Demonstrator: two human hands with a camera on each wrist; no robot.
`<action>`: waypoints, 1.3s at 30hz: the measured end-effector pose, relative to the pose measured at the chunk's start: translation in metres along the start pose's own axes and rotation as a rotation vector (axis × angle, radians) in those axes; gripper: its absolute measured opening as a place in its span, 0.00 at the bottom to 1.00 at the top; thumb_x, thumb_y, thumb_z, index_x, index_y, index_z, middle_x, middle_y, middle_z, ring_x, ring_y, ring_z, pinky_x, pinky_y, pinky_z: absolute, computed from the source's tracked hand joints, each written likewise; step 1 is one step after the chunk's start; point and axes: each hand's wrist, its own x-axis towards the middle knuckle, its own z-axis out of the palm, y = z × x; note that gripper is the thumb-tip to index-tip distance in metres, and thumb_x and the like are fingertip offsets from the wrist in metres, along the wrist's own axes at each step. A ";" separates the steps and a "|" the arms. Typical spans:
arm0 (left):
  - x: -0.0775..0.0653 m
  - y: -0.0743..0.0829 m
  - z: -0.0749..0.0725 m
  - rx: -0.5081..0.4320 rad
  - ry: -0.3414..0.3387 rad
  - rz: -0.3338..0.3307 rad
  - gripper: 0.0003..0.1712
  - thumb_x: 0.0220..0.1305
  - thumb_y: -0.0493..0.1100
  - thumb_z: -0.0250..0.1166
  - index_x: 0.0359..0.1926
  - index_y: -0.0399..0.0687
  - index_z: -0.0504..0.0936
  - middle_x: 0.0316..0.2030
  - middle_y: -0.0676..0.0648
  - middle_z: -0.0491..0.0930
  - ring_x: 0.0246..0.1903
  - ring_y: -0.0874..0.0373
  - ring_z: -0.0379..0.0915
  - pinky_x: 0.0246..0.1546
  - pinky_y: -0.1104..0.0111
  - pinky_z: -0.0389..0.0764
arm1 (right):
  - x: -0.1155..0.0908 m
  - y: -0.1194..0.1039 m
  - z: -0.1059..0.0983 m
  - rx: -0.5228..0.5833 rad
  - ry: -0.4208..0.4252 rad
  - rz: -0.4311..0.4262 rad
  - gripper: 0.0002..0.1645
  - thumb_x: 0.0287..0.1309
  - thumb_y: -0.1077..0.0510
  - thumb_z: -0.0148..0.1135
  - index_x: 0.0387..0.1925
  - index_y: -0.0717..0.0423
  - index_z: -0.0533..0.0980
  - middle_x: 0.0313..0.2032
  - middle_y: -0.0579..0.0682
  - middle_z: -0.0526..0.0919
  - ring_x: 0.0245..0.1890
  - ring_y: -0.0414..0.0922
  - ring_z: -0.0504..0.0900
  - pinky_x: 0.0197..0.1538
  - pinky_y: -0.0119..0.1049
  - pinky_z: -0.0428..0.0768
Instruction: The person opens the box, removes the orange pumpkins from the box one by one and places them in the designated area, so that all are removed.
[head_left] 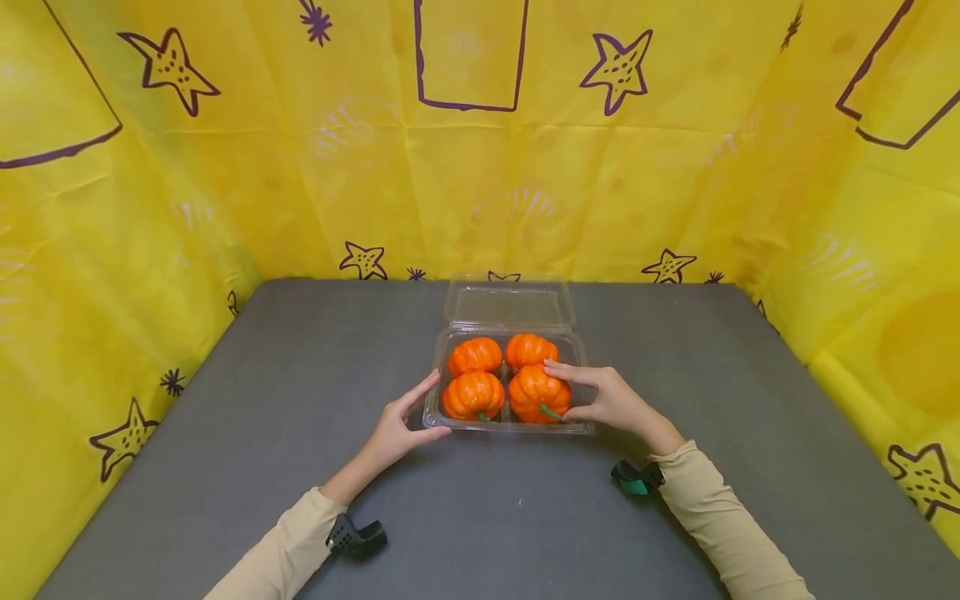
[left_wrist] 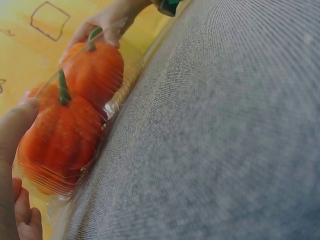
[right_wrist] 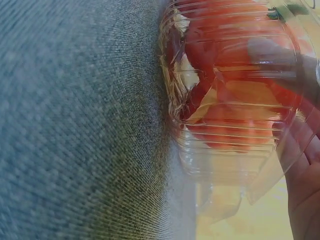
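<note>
A clear plastic clamshell container (head_left: 491, 427) stands on the table with several small orange pumpkins in it, two in front and two behind. My left hand (head_left: 392, 429) holds its front left corner, thumb at the front rim and fingers along the left side. With thumb and fingers, my right hand (head_left: 611, 404) grips the front right pumpkin (head_left: 536, 390), whose green stem points toward me. Beside it sits the front left pumpkin (left_wrist: 62, 132), its stem upright in the left wrist view. Behind are the back left pumpkin (head_left: 475, 357) and back right pumpkin (head_left: 529, 350), partly covered.
The container's hinged lid (head_left: 510, 304) is folded back, away from me, near the table's far edge. A grey cloth-covered table (head_left: 517, 525) lies under everything. Yellow curtains (head_left: 465, 192) with starfish drawings hang behind it and on both sides.
</note>
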 end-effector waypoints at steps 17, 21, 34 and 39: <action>0.000 -0.001 -0.001 0.005 0.008 -0.006 0.41 0.39 0.24 0.70 0.57 0.22 0.62 0.58 0.29 0.60 0.58 0.39 0.54 0.57 0.70 0.57 | -0.004 0.001 -0.011 0.078 0.082 0.052 0.40 0.22 0.73 0.75 0.47 0.75 0.72 0.50 0.71 0.70 0.54 0.59 0.68 0.56 0.29 0.63; 0.000 -0.001 -0.001 -0.002 0.004 -0.016 0.41 0.40 0.24 0.69 0.58 0.22 0.61 0.58 0.29 0.59 0.59 0.40 0.54 0.57 0.70 0.57 | -0.003 0.002 -0.013 0.104 0.092 0.061 0.41 0.21 0.73 0.76 0.47 0.76 0.71 0.50 0.71 0.69 0.54 0.60 0.67 0.56 0.29 0.63; 0.001 -0.001 0.000 0.000 0.010 -0.003 0.41 0.39 0.23 0.69 0.57 0.21 0.61 0.57 0.28 0.59 0.59 0.41 0.55 0.57 0.72 0.57 | -0.009 0.013 -0.018 0.321 0.119 0.098 0.40 0.21 0.77 0.74 0.47 0.76 0.70 0.52 0.74 0.66 0.58 0.53 0.64 0.56 0.35 0.64; 0.001 -0.001 0.001 0.000 0.009 -0.008 0.41 0.39 0.23 0.69 0.57 0.21 0.62 0.58 0.28 0.60 0.58 0.40 0.55 0.57 0.72 0.57 | -0.016 0.029 -0.015 0.382 0.109 0.111 0.40 0.23 0.76 0.74 0.48 0.72 0.71 0.53 0.73 0.66 0.59 0.51 0.63 0.56 0.37 0.64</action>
